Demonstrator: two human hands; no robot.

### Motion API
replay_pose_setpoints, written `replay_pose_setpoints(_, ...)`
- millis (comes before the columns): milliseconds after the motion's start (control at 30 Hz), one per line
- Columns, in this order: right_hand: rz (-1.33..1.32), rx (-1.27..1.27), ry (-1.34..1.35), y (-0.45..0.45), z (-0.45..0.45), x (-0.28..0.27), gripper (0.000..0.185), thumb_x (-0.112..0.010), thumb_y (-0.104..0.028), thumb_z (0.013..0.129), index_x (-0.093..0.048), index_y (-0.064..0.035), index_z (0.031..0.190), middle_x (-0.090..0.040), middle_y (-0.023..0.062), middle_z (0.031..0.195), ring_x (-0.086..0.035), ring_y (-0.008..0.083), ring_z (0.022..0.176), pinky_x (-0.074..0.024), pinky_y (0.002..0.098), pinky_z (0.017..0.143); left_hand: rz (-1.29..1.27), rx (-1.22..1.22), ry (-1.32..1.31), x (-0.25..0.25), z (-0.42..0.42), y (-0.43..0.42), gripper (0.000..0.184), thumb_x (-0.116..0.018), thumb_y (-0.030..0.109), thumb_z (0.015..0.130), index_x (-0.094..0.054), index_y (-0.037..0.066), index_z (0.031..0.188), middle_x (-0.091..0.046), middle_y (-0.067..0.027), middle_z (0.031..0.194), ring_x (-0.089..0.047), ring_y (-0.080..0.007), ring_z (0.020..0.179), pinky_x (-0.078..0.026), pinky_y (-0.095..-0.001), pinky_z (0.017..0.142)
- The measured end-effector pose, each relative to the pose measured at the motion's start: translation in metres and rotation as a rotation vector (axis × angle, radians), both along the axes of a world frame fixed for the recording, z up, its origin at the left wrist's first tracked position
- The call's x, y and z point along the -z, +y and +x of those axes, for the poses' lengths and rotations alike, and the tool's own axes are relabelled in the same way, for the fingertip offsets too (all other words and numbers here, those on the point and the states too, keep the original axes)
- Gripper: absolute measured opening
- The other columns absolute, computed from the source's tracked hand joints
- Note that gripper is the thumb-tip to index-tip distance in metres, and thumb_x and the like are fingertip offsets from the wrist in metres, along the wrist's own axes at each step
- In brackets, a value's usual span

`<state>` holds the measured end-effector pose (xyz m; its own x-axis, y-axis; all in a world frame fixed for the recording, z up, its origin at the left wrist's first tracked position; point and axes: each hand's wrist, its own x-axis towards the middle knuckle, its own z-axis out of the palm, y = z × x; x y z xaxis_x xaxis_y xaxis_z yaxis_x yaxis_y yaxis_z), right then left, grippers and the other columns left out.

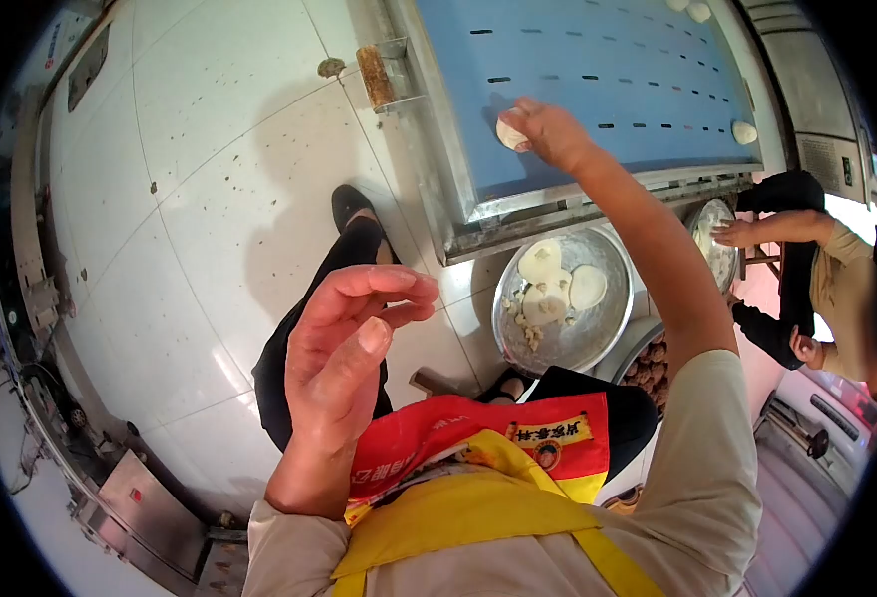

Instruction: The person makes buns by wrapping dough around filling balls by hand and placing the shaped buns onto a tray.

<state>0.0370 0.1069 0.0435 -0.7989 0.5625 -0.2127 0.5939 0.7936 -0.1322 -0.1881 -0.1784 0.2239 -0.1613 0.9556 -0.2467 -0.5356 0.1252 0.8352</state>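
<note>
My right hand [550, 132] reaches out over a blue slotted tray [578, 50] with a metal frame. Its fingers are closed on a round white dough bun [510, 135] near the tray's left side. My left hand [344, 343] is raised above my lap, fingers curved and apart from the thumb, with nothing in it. Below the tray sits a wide metal bowl [558, 350] holding several flat rounds of dough [586, 287] and small dough scraps. Beside it, partly hidden by my right arm, a container holds brown balls of filling [648, 376].
Other dough buns [744, 131] lie at the tray's far right and top edge. A wooden handle [376, 78] sticks out at its left. On the right, a co-worker's hand [732, 234] is over another metal bowl [709, 249]. Tiled floor [190, 239] stretches left.
</note>
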Motion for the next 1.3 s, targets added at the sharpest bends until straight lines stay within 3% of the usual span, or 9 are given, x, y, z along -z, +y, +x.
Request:
replay_pose_setpoints(267,0.096,-0.006,-0.163,-0.007,-0.003,0.007,0.052,-0.071,-0.030,0.077,-0.051,-0.0183,0.124,-0.050,0.0099,0.126,-0.062,0.0329,0.092,-0.0509,0.0432,0.079,-0.016,0.077,0.022,-0.001,0.004,0.003,0.034,-0.059,0.026,0.088,-0.057,-0.001,0.110,-0.062,-0.0135,0.108,-0.058,-0.0237,0.106,-0.045,-0.0373,0.093)
replay_pose_setpoints(467,-0.003,0.490,-0.020,-0.044,-0.029,-0.051,0.068,-0.076,-0.047,0.069,-0.050,-0.0180,0.124,-0.049,0.0123,0.131,-0.059,0.0344,0.106,-0.0506,0.0434,0.085,-0.024,0.077,0.028,0.000,0.003,-0.002,0.032,-0.059,0.022,0.087,-0.057,-0.001,0.109,-0.062,-0.0125,0.106,-0.059,-0.0227,0.104,-0.046,-0.0370,0.092)
replay_pose_setpoints(567,-0.032,0.474,-0.247,-0.032,-0.042,-0.036,0.062,-0.075,-0.043,0.072,-0.051,-0.0154,0.121,-0.055,0.0151,0.122,-0.060,0.0343,0.103,-0.0510,0.0438,0.082,-0.009,0.103,0.017,0.000,0.003,-0.001,0.031,-0.059,0.020,0.087,-0.057,-0.002,0.109,-0.062,-0.0129,0.106,-0.059,-0.0228,0.103,-0.046,-0.0370,0.092)
replay_pose_setpoints(767,-0.031,0.402,0.003,-0.018,-0.018,-0.005,0.050,-0.072,-0.035,0.076,-0.055,-0.0137,0.117,-0.060,0.0153,0.108,-0.060,0.0325,0.098,-0.0508,0.0441,0.078,0.008,0.085,0.006,-0.001,0.005,-0.002,0.030,-0.060,0.019,0.087,-0.057,-0.002,0.109,-0.062,-0.0138,0.107,-0.060,-0.0227,0.102,-0.046,-0.0362,0.091)
replay_pose_setpoints(900,0.027,0.336,-0.140,-0.017,-0.026,-0.011,0.059,-0.074,-0.040,0.074,-0.054,-0.0158,0.124,-0.062,0.0112,0.107,-0.060,0.0315,0.100,-0.0500,0.0426,0.083,0.008,0.113,-0.002,0.000,0.008,0.000,0.030,-0.059,0.018,0.088,-0.057,-0.002,0.109,-0.063,-0.0149,0.107,-0.060,-0.0226,0.101,-0.046,-0.0361,0.090)
replay_pose_setpoints(1033,0.025,0.467,0.005,-0.006,-0.024,-0.050,0.083,-0.073,-0.052,0.072,-0.039,-0.0167,0.139,-0.053,0.0192,0.129,-0.052,0.0367,0.118,-0.0438,0.0452,0.096,0.017,0.155,0.024,-0.001,0.013,0.004,0.030,-0.060,0.019,0.088,-0.057,-0.002,0.109,-0.063,-0.0148,0.106,-0.060,-0.0222,0.099,-0.046,-0.0357,0.090)
replay_pose_setpoints(1100,-0.005,0.473,0.250,-0.006,-0.007,-0.141,0.088,-0.070,-0.055,0.075,-0.032,-0.0166,0.144,-0.049,0.0220,0.134,-0.047,0.0369,0.124,-0.0385,0.0464,0.102,-0.002,0.158,0.048,0.000,0.021,0.002,0.029,-0.060,0.019,0.088,-0.057,-0.001,0.109,-0.064,-0.0139,0.104,-0.061,-0.0220,0.098,-0.046,-0.0352,0.090)
replay_pose_setpoints(1233,-0.068,0.655,0.601,-0.027,0.071,-0.299,0.063,-0.069,-0.023,0.085,-0.040,-0.0077,0.139,-0.057,0.0138,0.122,-0.062,0.0141,0.071,-0.0506,0.0260,0.054,0.032,0.169,0.054,0.003,0.031,0.007,0.026,-0.058,0.018,0.090,-0.058,-0.001,0.108,-0.064,-0.0128,0.103,-0.062,-0.0226,0.097,-0.048,-0.0350,0.089)
replay_pose_setpoints(1300,-0.006,0.744,0.630,-0.070,0.097,-0.318,0.050,-0.060,-0.019,0.088,-0.046,-0.0013,0.133,-0.062,0.0154,0.114,-0.064,0.0151,0.072,-0.0526,0.0259,0.056,0.054,0.174,0.040,0.002,0.040,0.008,0.026,-0.058,0.018,0.090,-0.058,0.000,0.108,-0.064,-0.0128,0.103,-0.062,-0.0226,0.096,-0.048,-0.0346,0.089)
